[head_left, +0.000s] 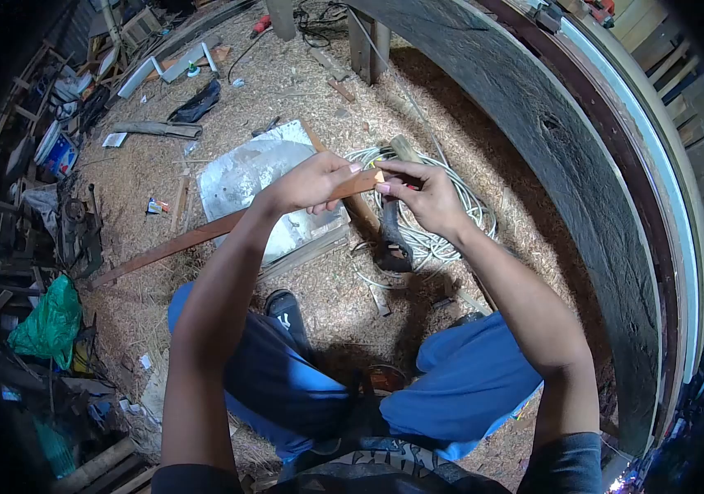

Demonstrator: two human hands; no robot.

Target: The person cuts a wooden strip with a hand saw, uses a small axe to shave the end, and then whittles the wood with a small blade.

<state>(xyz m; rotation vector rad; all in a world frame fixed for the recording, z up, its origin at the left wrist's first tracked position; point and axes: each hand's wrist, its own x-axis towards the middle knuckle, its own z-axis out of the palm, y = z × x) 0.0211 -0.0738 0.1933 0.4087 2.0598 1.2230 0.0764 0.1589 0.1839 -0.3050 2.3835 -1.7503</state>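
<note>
A long reddish-brown wooden strip (183,241) runs from the lower left up to the middle of the view. My left hand (311,183) is wrapped round it close to its right end. At that end, the fingers of my right hand (422,196) are pinched together at the strip's pale tip. Just below my right hand a dark tool (394,239), possibly a saw, lies on a coil of pale cable (450,239). A whitish, paint-marked board (228,183) is on the ground behind my left wrist.
A large curved dark beam (566,140) sweeps round the right side. Shavings cover the floor (286,90). At left are a green bag (49,321) and piled scrap. A wooden post (366,49) stands at the top. My bent knees are below.
</note>
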